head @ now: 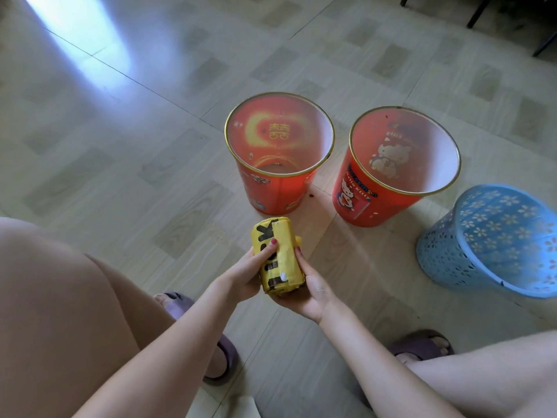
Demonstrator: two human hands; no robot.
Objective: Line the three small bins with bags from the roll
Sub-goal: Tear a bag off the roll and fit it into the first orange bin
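In the head view, the person sits low over a tiled floor (150,146). Both hands are at the centre of the frame and hold the roll (278,254) of yellow bags between them. The left hand (247,273) is closed around the left side of the roll, with the thumb pressed on its top face. The right hand (307,285) carries the roll from below and from the right, its fingers curled around it.

Above the roll, in the middle of the frame, stands the first red bin (278,152); just to its right stands the second red bin (404,164). The blue bin (494,239) is at the right edge, and it leans. All three bins seem to have no bag inside.

I judge that the task is at its first step: finding the loose end of the roll. The next move needs one hand to keep the roll steady while the other pulls a bag free and tears it off.
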